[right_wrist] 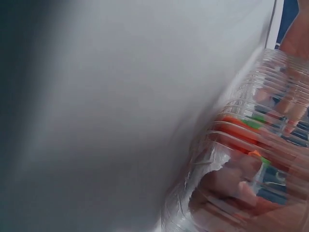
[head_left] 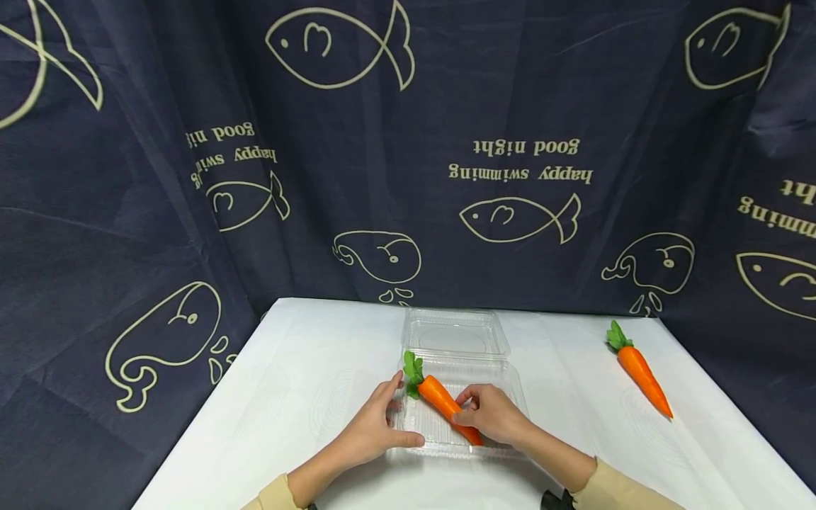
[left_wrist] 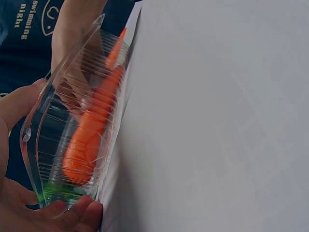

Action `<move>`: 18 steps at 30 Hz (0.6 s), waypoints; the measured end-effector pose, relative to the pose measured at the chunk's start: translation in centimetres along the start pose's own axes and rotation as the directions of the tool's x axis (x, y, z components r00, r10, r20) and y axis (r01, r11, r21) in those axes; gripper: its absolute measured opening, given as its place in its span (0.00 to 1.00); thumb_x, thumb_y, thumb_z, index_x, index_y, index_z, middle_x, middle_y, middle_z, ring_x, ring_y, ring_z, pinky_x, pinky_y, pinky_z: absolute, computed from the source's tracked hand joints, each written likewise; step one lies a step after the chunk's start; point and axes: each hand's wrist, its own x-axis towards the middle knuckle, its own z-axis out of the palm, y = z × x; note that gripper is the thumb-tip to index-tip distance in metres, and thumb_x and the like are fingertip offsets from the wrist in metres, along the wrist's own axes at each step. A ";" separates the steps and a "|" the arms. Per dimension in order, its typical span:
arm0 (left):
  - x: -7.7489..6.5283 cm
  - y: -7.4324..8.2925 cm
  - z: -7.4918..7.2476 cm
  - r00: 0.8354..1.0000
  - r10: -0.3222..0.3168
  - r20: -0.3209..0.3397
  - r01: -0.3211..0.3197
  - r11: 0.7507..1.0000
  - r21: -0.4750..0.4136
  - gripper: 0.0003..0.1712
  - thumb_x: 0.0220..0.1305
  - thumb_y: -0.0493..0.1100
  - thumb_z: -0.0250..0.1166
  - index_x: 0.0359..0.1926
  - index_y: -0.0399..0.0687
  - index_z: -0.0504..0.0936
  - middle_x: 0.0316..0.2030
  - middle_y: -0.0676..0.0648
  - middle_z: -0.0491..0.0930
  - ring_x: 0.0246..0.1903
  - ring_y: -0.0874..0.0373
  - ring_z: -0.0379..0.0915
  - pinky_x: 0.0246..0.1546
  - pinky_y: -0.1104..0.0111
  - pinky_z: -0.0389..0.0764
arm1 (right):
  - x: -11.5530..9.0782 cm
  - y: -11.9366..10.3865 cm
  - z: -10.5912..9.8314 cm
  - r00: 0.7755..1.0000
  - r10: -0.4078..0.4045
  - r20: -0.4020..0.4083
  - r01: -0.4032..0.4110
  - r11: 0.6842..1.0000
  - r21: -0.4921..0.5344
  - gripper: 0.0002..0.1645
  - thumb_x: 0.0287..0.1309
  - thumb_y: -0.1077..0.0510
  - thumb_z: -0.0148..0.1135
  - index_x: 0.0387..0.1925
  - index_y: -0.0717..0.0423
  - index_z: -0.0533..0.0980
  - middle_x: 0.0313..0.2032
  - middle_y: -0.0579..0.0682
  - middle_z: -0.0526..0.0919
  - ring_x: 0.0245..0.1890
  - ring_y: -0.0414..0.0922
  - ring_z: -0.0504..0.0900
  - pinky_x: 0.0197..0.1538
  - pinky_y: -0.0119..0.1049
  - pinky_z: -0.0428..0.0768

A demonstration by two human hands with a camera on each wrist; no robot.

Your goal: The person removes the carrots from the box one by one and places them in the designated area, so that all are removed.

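Observation:
An orange carrot (head_left: 438,397) with green leaves lies diagonally in the base of a hinged clear plastic container (head_left: 518,386), leaves toward the far left corner. My right hand (head_left: 496,416) reaches into the base and pinches the carrot near its narrow end. At the near left corner, my left hand (head_left: 372,428) holds the container, its thumb along the front rim and its fingers against the left wall. Through the ribbed plastic wall (left_wrist: 48,159), the left wrist view shows the carrot and the right hand. The right wrist view shows the carrot (right_wrist: 236,134) blurred behind the ribs.
The container's lid (head_left: 455,334) lies folded back behind the base. A second carrot (head_left: 647,382) lies on the white table (head_left: 574,453) at the right, leaves pointing away. A dark blue curtain (head_left: 382,177) with fish drawings stands round the back and sides.

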 end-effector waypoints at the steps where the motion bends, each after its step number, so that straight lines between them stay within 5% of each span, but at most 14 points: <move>1: 0.0 0.0 0.0 1.000 0.000 0.001 0.000 1.000 0.000 0.68 0.48 0.54 0.81 0.80 0.42 0.49 0.71 0.42 0.63 0.61 0.47 0.71 0.56 0.53 0.76 | 0.0 0.0 0.0 1.000 0.006 -0.003 -0.006 1.000 -0.003 0.13 0.50 0.55 0.77 0.37 0.55 0.83 0.20 0.45 0.72 0.21 0.40 0.69 0.25 0.30 0.65; 18: 0.2 -0.1 0.0 1.000 -0.009 0.005 0.009 1.000 0.004 0.68 0.49 0.54 0.81 0.80 0.42 0.48 0.71 0.42 0.62 0.62 0.47 0.70 0.56 0.53 0.76 | 0.2 -0.1 0.3 0.998 0.050 -0.040 -0.050 0.999 0.011 0.17 0.45 0.55 0.81 0.38 0.58 0.88 0.17 0.44 0.73 0.21 0.40 0.68 0.24 0.28 0.62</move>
